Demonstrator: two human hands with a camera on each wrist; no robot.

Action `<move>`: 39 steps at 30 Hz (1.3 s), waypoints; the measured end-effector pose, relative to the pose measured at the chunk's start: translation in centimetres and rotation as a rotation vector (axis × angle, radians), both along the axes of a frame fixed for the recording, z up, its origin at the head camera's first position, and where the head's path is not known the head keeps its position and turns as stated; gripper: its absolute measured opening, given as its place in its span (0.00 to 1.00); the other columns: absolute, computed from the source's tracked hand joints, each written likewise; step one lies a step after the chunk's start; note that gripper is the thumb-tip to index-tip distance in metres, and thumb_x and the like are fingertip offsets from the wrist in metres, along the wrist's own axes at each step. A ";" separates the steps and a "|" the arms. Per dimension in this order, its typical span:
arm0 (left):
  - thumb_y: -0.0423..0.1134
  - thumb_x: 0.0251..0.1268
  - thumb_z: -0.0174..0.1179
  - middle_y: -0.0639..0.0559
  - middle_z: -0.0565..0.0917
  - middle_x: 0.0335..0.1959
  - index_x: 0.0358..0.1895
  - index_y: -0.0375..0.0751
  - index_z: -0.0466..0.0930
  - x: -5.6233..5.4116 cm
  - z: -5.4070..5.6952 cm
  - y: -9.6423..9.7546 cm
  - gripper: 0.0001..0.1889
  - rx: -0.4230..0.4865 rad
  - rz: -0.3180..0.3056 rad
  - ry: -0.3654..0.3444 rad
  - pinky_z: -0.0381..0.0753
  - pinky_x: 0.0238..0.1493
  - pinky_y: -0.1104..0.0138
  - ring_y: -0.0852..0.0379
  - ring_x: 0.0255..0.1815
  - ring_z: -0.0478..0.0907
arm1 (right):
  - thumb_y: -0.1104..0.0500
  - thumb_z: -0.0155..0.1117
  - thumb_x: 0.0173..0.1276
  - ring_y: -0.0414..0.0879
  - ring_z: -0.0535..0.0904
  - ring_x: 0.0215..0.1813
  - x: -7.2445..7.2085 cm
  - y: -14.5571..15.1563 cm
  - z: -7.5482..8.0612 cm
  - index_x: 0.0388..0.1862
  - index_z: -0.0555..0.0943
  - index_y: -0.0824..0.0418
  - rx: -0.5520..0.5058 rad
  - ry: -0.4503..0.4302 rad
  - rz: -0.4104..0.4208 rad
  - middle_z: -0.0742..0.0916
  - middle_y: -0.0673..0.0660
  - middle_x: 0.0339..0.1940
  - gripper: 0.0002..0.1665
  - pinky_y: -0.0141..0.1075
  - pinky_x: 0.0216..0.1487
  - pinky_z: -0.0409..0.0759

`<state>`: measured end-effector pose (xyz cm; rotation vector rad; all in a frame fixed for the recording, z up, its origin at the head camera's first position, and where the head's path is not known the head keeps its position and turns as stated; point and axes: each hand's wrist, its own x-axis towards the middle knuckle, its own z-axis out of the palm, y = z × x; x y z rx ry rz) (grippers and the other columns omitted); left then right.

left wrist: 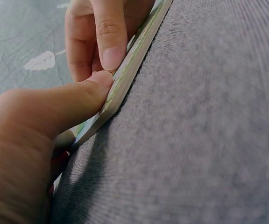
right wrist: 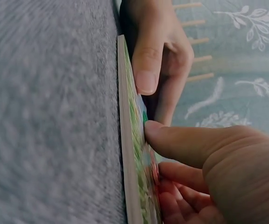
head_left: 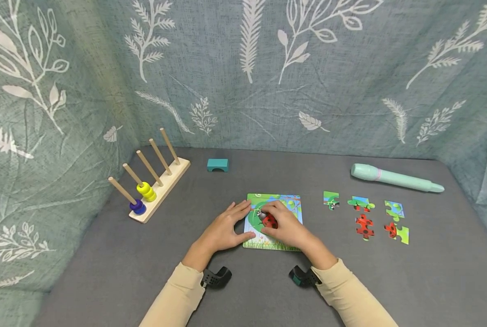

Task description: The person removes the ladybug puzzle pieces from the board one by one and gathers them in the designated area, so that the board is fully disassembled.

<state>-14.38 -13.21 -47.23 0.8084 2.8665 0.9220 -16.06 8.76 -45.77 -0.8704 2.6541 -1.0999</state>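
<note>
Board (head_left: 268, 245), flat and rectangular, pale thick edge, glossy print: grass, blue sky, green leaf, red ladybug (head_left: 270, 221). It lies on the desk (head_left: 104, 272), under grey cloth; up close, a ribbed weave.

Left hand (head_left: 227, 228): fingers spread apart, loosely bent along the board's left side; thumb at the near-left part, touching the edge. Right hand (head_left: 286, 227): fingers bent in over the ladybug, thumb and fingertips apart, all at the printed surface. Whether they pinch a loose piece, I can't tell from here. Beige sleeves (head_left: 178, 295), soft and creased; black mounts (head_left: 216, 277) at both wrists.

Right of the board, five pieces (head_left: 364, 227) with rounded knobs and sockets, well spaced: three in the far row, two nearer. Red with black spots on several, green and blue on others. Beyond them a mint stick (head_left: 398, 179), smooth, fat at one end, tapering.

Left: pale wood rack (head_left: 164, 185), five round pegs (head_left: 149, 168). Nearest peg holds blue rings (head_left: 138, 207); the next, yellow rings (head_left: 147, 192). Teal block (head_left: 217, 162) with arched notch, near the leaf-print curtain (head_left: 218, 81).
</note>
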 end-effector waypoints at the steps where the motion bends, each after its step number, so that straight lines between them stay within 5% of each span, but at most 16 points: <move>1: 0.53 0.57 0.65 0.45 0.64 0.72 0.68 0.35 0.66 0.0 0.0 0.0 0.39 0.000 -0.002 -0.002 0.57 0.75 0.51 0.46 0.73 0.58 | 0.60 0.70 0.59 0.52 0.77 0.51 0.0 -0.1 0.0 0.58 0.75 0.66 -0.001 0.004 -0.008 0.76 0.61 0.58 0.29 0.43 0.49 0.81; 15: 0.53 0.57 0.65 0.45 0.64 0.72 0.68 0.34 0.66 -0.1 0.3 0.0 0.39 0.003 -0.012 -0.003 0.56 0.75 0.51 0.47 0.74 0.58 | 0.65 0.73 0.55 0.45 0.77 0.41 0.3 -0.5 0.1 0.51 0.75 0.63 -0.059 0.018 -0.051 0.80 0.55 0.43 0.25 0.37 0.42 0.81; 27: 0.54 0.57 0.65 0.45 0.63 0.72 0.68 0.35 0.66 -0.1 0.4 0.0 0.39 -0.001 -0.006 -0.020 0.56 0.75 0.51 0.47 0.74 0.57 | 0.65 0.72 0.56 0.44 0.79 0.41 0.3 -0.4 0.2 0.54 0.78 0.64 -0.057 0.086 -0.069 0.82 0.56 0.44 0.25 0.36 0.41 0.83; 39: 0.53 0.57 0.65 0.44 0.63 0.72 0.68 0.36 0.66 -0.2 0.4 -0.1 0.39 -0.005 -0.013 -0.026 0.56 0.76 0.52 0.45 0.74 0.57 | 0.63 0.71 0.57 0.48 0.82 0.44 -0.3 1.5 1.6 0.55 0.79 0.63 -0.116 -0.031 -0.106 0.83 0.56 0.46 0.24 0.39 0.45 0.83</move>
